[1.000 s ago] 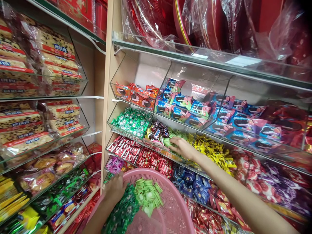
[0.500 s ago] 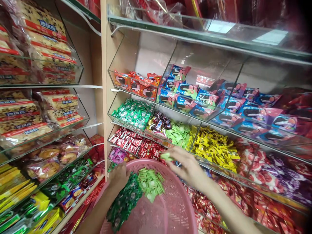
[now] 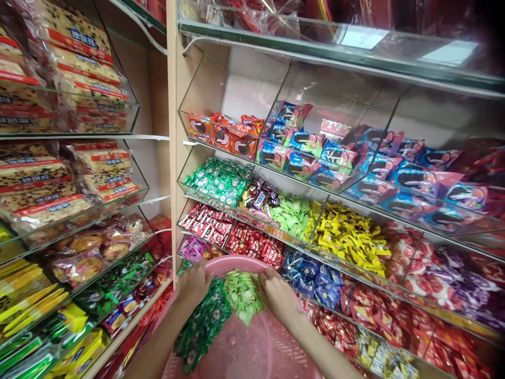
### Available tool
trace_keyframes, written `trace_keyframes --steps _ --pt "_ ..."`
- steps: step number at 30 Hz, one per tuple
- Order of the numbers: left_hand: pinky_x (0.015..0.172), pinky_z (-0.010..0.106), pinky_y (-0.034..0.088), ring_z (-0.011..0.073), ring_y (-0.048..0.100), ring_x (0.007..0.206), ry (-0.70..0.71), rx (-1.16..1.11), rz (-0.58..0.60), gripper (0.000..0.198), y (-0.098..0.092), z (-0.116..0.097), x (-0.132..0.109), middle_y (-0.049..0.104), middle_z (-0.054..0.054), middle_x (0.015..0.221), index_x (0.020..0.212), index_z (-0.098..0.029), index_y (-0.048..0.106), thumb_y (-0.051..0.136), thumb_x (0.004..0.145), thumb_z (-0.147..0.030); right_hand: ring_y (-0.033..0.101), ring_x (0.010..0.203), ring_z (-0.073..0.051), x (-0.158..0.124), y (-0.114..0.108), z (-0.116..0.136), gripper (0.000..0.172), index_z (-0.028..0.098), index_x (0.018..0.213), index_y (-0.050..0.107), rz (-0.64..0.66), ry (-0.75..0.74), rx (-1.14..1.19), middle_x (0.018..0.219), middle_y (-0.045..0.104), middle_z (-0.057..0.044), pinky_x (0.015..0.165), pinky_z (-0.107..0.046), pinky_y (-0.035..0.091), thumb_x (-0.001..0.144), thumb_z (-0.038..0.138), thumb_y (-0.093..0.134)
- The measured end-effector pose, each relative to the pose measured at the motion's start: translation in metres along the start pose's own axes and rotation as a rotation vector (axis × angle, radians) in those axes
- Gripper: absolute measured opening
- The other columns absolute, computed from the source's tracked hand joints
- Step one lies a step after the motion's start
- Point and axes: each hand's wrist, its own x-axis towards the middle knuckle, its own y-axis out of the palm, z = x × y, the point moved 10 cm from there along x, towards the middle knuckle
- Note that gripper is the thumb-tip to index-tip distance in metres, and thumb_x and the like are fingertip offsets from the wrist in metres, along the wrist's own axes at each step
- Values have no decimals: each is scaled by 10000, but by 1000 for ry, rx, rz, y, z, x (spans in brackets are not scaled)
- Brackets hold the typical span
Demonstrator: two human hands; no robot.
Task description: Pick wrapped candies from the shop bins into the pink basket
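A pink plastic basket (image 3: 252, 363) is low in the middle of the view. My left hand (image 3: 194, 281) is closed over its far left rim. My right hand (image 3: 278, 295) is at the far right rim with its fingers curled, right beside the pile of light green wrapped candies (image 3: 242, 295) inside. What those fingers hold, if anything, is hidden. Dark green wrapped candies (image 3: 205, 321) lie heaped on the basket's left side, partly behind my left forearm. Beyond the basket, a shelf bin holds more light green candies (image 3: 291, 215).
Slanted clear bins hold green candies (image 3: 216, 180), yellow candies (image 3: 349, 237), blue packets (image 3: 313, 278) and red packets (image 3: 256, 245). Cookie packs (image 3: 303, 142) sit higher, below a glass shelf edge (image 3: 335, 52). Packaged cakes (image 3: 89, 95) fill the left shelves, beside a wooden upright (image 3: 172, 158).
My right hand has come down and left from in front of the shelf bins to the basket's rim. The light green packet seen in its fingers is hidden now. My left hand stays put.
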Motion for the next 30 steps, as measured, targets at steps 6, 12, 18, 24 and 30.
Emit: trace_keyframes --steps 6,12,18,24,30 --pt "808 372 446 268 588 987 28 2 12 309 2 -7 -1 621 127 1053 1119 -109 491 374 880 -266 584 903 -255 0 24 -5 241 130 939 611 4 79 -80 980 616 -133 703 -332 458 832 45 413" --pt "801 357 443 264 589 987 30 22 29 316 3 -9 -3 621 119 1057 1127 -119 490 367 885 -280 608 844 -223 -3 34 -4 243 145 950 600 -55 96 -34 951 623 -129 675 -312 468 908 140 360" --pt "798 372 449 272 591 985 49 19 21 338 5 -8 -3 622 126 1045 1152 -107 490 372 882 -272 622 840 -214 -4 33 -1 211 169 960 589 -25 106 -27 951 630 -97 603 -281 467 908 161 384" --pt "796 373 455 273 590 994 44 17 24 364 7 -7 -1 617 141 1072 1185 -99 475 377 885 -280 636 785 -216 1 22 -2 174 148 929 598 -5 151 -41 905 641 -96 569 -282 455 899 184 430" --pt "796 371 458 275 589 1002 55 37 16 345 4 -8 1 611 141 1081 1158 -95 482 361 897 -285 597 698 -157 -30 -76 -28 256 180 876 574 -392 91 148 802 608 -48 591 -247 439 924 363 402"
